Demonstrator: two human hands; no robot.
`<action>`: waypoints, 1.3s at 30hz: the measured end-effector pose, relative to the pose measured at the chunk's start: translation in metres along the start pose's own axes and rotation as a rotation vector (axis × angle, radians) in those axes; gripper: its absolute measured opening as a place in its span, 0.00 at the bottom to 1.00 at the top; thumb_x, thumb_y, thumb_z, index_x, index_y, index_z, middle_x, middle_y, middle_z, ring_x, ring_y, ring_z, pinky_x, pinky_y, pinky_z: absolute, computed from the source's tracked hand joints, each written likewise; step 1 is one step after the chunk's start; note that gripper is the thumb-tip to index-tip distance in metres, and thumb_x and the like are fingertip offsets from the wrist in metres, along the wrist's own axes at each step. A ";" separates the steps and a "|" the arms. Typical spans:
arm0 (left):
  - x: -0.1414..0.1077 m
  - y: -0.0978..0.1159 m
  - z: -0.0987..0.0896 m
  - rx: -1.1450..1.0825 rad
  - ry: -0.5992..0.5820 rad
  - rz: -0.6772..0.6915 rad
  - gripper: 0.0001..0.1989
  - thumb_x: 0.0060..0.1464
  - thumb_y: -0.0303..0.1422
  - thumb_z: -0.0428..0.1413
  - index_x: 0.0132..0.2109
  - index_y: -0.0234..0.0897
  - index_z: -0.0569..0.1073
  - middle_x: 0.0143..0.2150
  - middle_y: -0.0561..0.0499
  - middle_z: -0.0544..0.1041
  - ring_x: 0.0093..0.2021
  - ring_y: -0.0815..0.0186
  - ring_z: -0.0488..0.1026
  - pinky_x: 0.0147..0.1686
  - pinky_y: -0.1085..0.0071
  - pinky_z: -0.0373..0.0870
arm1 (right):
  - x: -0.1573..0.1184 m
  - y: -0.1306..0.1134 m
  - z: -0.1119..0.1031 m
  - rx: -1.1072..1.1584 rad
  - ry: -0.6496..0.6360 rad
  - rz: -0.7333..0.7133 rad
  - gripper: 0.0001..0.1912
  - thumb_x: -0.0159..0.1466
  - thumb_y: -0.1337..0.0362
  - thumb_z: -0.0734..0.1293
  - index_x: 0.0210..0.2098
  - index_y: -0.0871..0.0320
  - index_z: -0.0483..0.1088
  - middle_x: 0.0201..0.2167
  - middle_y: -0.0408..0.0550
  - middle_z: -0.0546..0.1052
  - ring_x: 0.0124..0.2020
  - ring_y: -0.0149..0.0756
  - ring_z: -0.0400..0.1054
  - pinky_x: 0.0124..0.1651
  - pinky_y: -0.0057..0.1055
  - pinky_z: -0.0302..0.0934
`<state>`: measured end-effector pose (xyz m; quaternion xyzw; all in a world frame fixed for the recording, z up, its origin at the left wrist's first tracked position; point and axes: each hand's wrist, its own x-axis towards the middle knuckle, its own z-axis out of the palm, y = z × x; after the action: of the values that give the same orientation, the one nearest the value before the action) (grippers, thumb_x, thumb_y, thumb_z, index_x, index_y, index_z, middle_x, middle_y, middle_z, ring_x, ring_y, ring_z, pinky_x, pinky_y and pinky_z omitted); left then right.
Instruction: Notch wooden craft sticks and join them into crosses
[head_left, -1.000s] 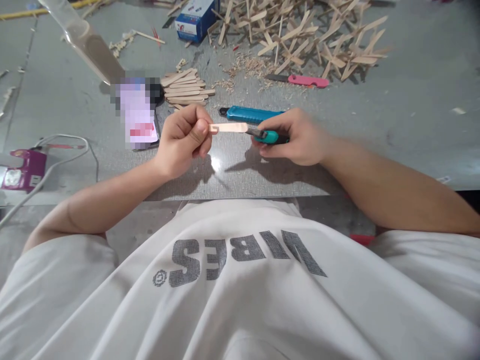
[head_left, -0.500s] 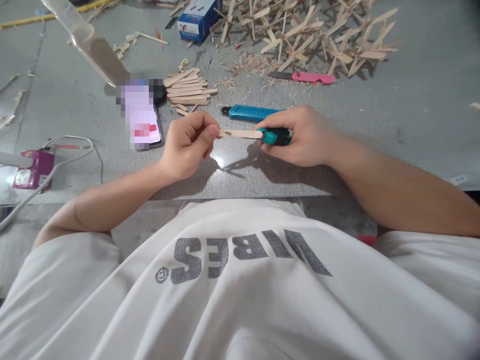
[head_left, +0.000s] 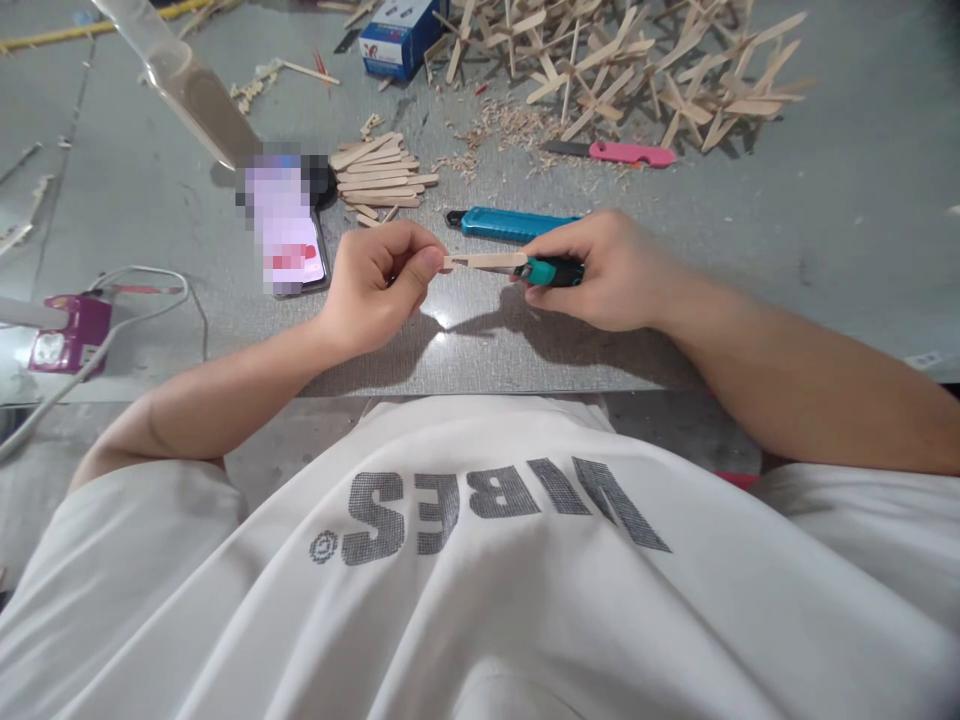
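Note:
Between thumb and fingers, my left hand (head_left: 386, 285) pinches one end of a wooden craft stick (head_left: 491, 261), held sideways above the table. A small notch shows in the stick near the left fingertips. My right hand (head_left: 600, 270) is wrapped round a teal and black utility knife (head_left: 553, 271), its blade pointing left along the stick's near edge. The stick's right end lies by the knife's front and my right fingers. Just beyond my hands lies a blue box cutter (head_left: 514, 224), partly hidden by the right hand. A fan of craft sticks (head_left: 382, 178) lies beyond the left hand.
A heap of crossed craft sticks (head_left: 622, 60) fills the back, with wood shavings (head_left: 499, 130) before it. Nearby are a pink-handled knife (head_left: 634, 153) and a blue box (head_left: 401, 38). A phone (head_left: 289, 240) and a purple plug adapter (head_left: 71, 335) with a cable are at left.
The stick has tilted slightly, so more of the knife blade shows beneath it. Both hands keep their grips. The whole view has shifted a little.

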<state>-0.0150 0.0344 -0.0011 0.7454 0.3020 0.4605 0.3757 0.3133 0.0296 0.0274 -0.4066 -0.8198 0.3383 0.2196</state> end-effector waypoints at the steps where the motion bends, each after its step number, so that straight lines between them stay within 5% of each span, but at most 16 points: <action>1: 0.000 0.000 0.000 -0.004 -0.003 0.002 0.33 0.78 0.70 0.65 0.42 0.46 0.80 0.20 0.59 0.64 0.17 0.71 0.57 0.18 0.67 0.53 | 0.000 -0.001 0.000 -0.007 -0.005 0.013 0.09 0.67 0.53 0.80 0.41 0.49 0.86 0.33 0.45 0.83 0.36 0.44 0.72 0.43 0.47 0.63; 7: 0.003 0.005 0.001 -0.126 -0.084 -0.001 0.36 0.76 0.73 0.66 0.39 0.46 0.78 0.20 0.59 0.64 0.17 0.69 0.59 0.19 0.66 0.56 | -0.003 -0.012 0.002 -0.056 0.002 0.050 0.11 0.68 0.49 0.81 0.37 0.46 0.82 0.28 0.45 0.76 0.33 0.45 0.68 0.40 0.49 0.60; 12: 0.002 0.007 0.004 -0.217 -0.106 -0.138 0.36 0.76 0.73 0.67 0.39 0.47 0.76 0.22 0.58 0.64 0.20 0.66 0.64 0.22 0.64 0.61 | -0.006 -0.024 0.002 -0.148 0.067 0.059 0.07 0.72 0.51 0.77 0.41 0.45 0.83 0.35 0.50 0.82 0.39 0.52 0.74 0.47 0.53 0.67; 23: -0.007 -0.009 0.019 -0.201 0.072 0.034 0.30 0.84 0.68 0.64 0.47 0.46 0.83 0.23 0.61 0.64 0.18 0.70 0.62 0.20 0.70 0.58 | -0.007 -0.002 0.025 -0.267 0.287 -0.090 0.09 0.64 0.62 0.78 0.39 0.46 0.74 0.37 0.51 0.79 0.39 0.53 0.74 0.44 0.51 0.63; 31: -0.004 -0.025 0.022 -0.222 0.232 0.232 0.24 0.90 0.61 0.59 0.52 0.48 0.75 0.24 0.64 0.60 0.17 0.73 0.53 0.18 0.68 0.49 | 0.000 0.022 0.018 -0.067 0.451 -0.035 0.11 0.73 0.50 0.78 0.42 0.45 0.76 0.37 0.47 0.80 0.38 0.49 0.71 0.47 0.51 0.67; 35: 0.003 -0.036 0.011 -0.187 0.176 0.198 0.24 0.89 0.61 0.60 0.51 0.47 0.74 0.28 0.61 0.66 0.20 0.72 0.57 0.21 0.65 0.57 | 0.003 0.029 0.007 -0.200 0.364 0.043 0.11 0.75 0.51 0.78 0.45 0.45 0.76 0.38 0.49 0.82 0.39 0.51 0.73 0.49 0.53 0.70; 39: 0.004 -0.040 0.009 -0.115 0.179 0.152 0.26 0.89 0.62 0.60 0.50 0.46 0.76 0.30 0.59 0.72 0.21 0.72 0.59 0.21 0.65 0.58 | 0.000 0.009 0.017 -0.294 0.265 0.007 0.08 0.72 0.60 0.76 0.51 0.46 0.81 0.47 0.52 0.88 0.49 0.58 0.82 0.53 0.55 0.74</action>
<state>-0.0093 0.0566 -0.0357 0.6992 0.2500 0.5688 0.3536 0.3072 0.0269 0.0094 -0.4781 -0.8229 0.1593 0.2625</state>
